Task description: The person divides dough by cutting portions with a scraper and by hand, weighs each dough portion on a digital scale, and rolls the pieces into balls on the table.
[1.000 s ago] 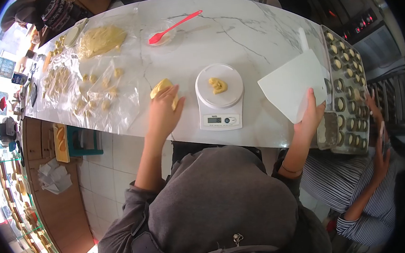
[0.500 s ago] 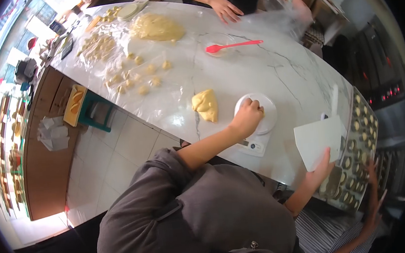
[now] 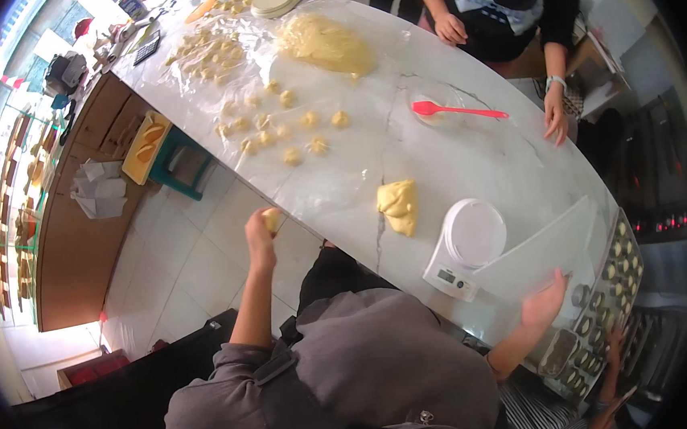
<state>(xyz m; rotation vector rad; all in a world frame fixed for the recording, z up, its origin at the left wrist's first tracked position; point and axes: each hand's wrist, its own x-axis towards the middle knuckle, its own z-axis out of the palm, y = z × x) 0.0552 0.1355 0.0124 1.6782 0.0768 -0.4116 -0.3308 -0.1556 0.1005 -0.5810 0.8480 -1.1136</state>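
My left hand (image 3: 261, 235) is closed around a small piece of yellow dough (image 3: 271, 218), past the table's near edge. My right hand (image 3: 544, 302), smeared by motion, is at the blurred white scraper (image 3: 553, 258), its fingers around the near edge. Between my hands a larger dough lump (image 3: 399, 208) lies on the marble table (image 3: 342, 190). To its right stands a white kitchen scale (image 3: 475, 233) with nothing on its round plate. Small dough balls (image 3: 291, 156) are spread on clear plastic at the left.
A big dough mass (image 3: 326, 45) lies under plastic at the back. A red brush (image 3: 464, 110) rests across a clear bowl. A tray of small filled moulds (image 3: 608, 298) is at the right. One person stands across the table; another person's hands are beside the tray.
My left hand has moved from the scale to the left, taking the small dough piece off the plate. My right hand and the scraper have moved. The view has turned left.
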